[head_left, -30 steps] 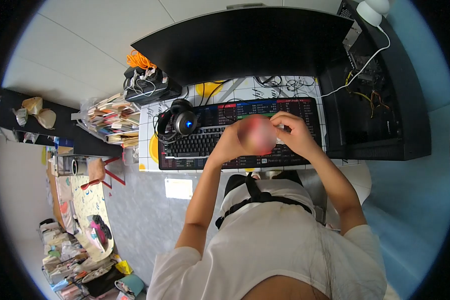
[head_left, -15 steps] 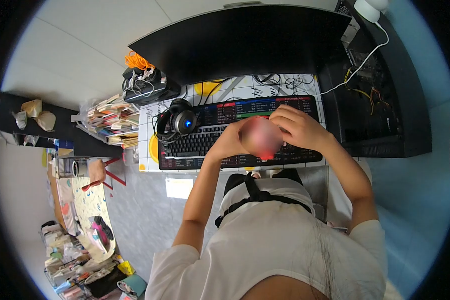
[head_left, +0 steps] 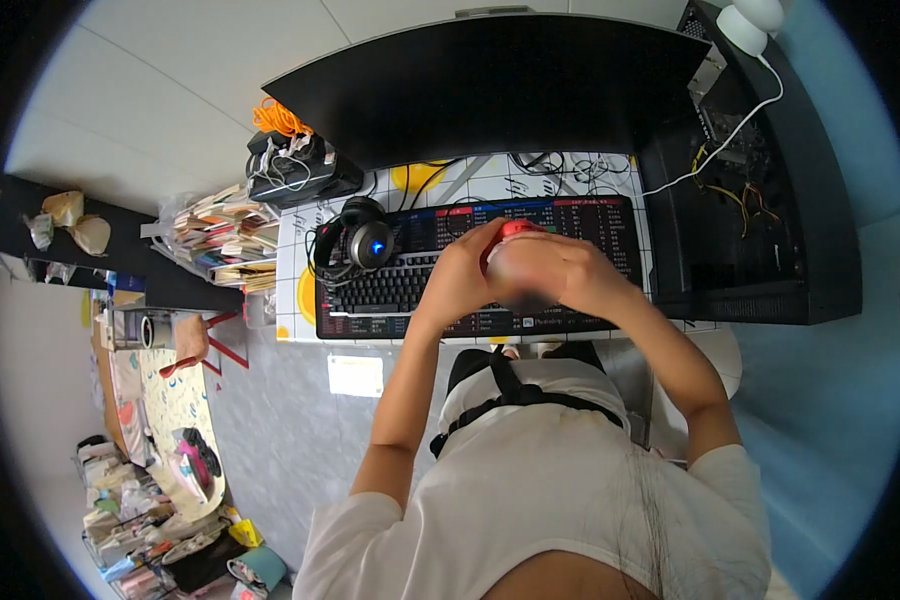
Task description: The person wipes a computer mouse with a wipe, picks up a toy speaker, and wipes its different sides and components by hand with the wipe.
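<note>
Above the keyboard mat, both hands are together around a small red-edged item [head_left: 518, 228]. A blurred patch and my fingers cover most of it, so its kind does not show. My left hand [head_left: 463, 278] wraps round its left side. My right hand [head_left: 582, 272] lies across it from the right, with its fingers curled over the top. Just left of my left hand is a black keyboard [head_left: 385, 286] on a dark printed desk mat [head_left: 570, 322]. A black headset [head_left: 370, 240] with a lit blue logo rests at the keyboard's upper left.
A wide black monitor [head_left: 490, 90] spans the back of the desk. An open computer case [head_left: 760, 250] stands at the right, with a white cable [head_left: 715, 150] running over it. Papers [head_left: 225, 235] and orange cord [head_left: 280, 118] are at the left. A red-legged stool [head_left: 192, 342] stands farther left.
My right hand has moved slightly down and left, over the item. The item has turned, with its red edge now showing at the top rather than the bottom.
</note>
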Demonstrator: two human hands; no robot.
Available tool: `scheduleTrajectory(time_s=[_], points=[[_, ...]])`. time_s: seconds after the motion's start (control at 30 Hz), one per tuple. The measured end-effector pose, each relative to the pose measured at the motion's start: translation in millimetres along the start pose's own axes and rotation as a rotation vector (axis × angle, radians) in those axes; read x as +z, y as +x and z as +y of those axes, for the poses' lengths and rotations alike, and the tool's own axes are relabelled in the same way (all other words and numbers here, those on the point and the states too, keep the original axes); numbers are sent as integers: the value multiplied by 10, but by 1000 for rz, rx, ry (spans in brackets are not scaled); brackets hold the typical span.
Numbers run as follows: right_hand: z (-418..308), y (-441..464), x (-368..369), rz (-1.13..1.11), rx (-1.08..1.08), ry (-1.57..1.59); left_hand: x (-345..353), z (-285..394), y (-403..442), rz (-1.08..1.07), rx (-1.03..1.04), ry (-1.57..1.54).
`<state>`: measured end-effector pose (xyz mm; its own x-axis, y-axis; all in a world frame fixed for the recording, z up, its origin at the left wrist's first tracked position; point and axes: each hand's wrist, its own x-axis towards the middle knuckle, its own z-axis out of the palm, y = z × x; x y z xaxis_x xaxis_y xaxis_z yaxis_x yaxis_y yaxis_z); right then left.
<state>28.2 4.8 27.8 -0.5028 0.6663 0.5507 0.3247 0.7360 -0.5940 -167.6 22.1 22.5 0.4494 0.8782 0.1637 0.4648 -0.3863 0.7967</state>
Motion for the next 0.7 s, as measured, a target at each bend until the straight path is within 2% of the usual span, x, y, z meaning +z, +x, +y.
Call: scheduleTrajectory(time_s=[0.03, 0.1, 0.17, 0.27, 0.33, 0.43, 0.5, 0.57, 0.6, 0.7], points=[[23, 8, -50, -88, 6, 77, -13, -17, -5, 2, -2, -1], [110, 9, -46, -112, -10, 88, -22, -56, 6, -97, -30, -53], [150, -16, -23, -129, -24, 93, -1, -40, 14, -86, -51, -54], [108, -97, 63, -22, -34, 20, 6, -27, 1, -24, -42, -1], [57, -173, 146, 183, -55, -133, 66, -35, -8, 29, -8, 46], [50, -178, 192, 218, -85, -187, 118, -46, -7, 50, 2, 37], [49, -168, 188, 223, -62, -173, 112, -6, -8, 18, 31, 215], [53, -142, 162, 29, -58, -141, 91, 23, 5, -11, 76, 270], [82, -144, 118, 32, -53, -143, 91, 32, 18, -35, 127, 322], [163, -216, -71, -199, -140, -151, 110, 24, 8, -58, 129, 213]])
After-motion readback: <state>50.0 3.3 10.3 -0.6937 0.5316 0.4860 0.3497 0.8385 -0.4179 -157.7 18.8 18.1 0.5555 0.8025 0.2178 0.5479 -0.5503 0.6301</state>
